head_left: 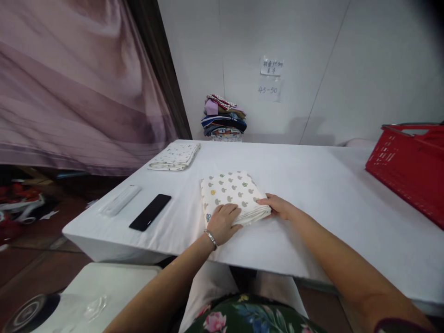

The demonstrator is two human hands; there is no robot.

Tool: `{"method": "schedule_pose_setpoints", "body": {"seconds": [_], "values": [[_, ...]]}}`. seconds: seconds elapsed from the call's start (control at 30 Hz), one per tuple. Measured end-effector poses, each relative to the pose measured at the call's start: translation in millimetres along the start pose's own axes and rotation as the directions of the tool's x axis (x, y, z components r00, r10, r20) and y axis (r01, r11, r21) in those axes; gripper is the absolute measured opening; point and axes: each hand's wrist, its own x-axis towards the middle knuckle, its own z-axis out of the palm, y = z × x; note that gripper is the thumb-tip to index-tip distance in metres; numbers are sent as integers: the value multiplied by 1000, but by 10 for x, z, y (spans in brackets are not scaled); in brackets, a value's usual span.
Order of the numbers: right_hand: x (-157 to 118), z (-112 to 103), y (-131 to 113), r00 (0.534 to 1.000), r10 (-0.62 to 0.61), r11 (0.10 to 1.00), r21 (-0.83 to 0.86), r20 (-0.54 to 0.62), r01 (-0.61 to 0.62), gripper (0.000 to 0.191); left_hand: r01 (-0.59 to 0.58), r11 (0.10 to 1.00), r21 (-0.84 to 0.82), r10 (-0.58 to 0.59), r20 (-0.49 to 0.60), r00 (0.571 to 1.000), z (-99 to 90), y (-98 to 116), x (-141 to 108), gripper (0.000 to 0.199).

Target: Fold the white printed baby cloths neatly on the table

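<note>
A folded white cloth [232, 189] with a grey, mushroom-like print and a few coloured marks lies on the white-covered table in front of me. My left hand [222, 223], with a silver bracelet at the wrist, rests on its near left part, fingers stretched out flat. At the near right corner, my right hand [276, 206] grips the cloth's layered edge, thumb on top and the other fingers partly hidden beneath. Several layers show along the near edge.
Another folded printed cloth [175, 156] lies at the table's far left. A black phone [150, 212] and a white packet [120, 200] are on the left. A red basket [409, 164] stands right. Stacked fabrics [225, 121] rise behind the table [312, 180].
</note>
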Motion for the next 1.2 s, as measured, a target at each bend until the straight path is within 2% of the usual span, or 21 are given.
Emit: {"method": "schedule_pose_setpoints", "body": {"seconds": [0.07,0.17,0.33,0.5,0.67,0.77,0.87,0.97,1.03,1.2], "values": [[-54,-11,78,999,-49,998,49,6,49,47,20,1000,-8,-20,27,999,-14,32,18,42],[-125,-67,181,989,-137,979,159,53,128,48,77,997,-28,-77,-2,997,8,187,129,41],[-215,-171,315,974,-224,933,294,30,205,48,77,995,-61,-83,-98,992,211,524,433,39],[-214,-173,379,955,-292,910,322,49,262,43,153,985,-76,-162,-134,978,382,586,600,27],[-197,-178,378,950,-307,937,190,54,292,49,230,947,-224,-269,-164,949,382,549,601,18],[-172,-205,384,942,-335,942,4,31,335,53,359,867,-345,-423,-130,897,356,546,628,19],[-115,-227,405,913,-401,904,-193,-77,381,49,484,761,-432,-565,-74,822,331,544,671,24],[-72,-223,409,861,-476,862,-291,-177,416,40,517,713,-474,-610,-55,791,322,548,690,27],[-76,-201,389,856,-486,855,-297,-176,425,37,504,726,-468,-600,-71,797,327,559,680,27],[-146,-117,326,884,-448,877,-259,-133,405,35,368,818,-442,-468,-139,873,348,588,635,17]]}}
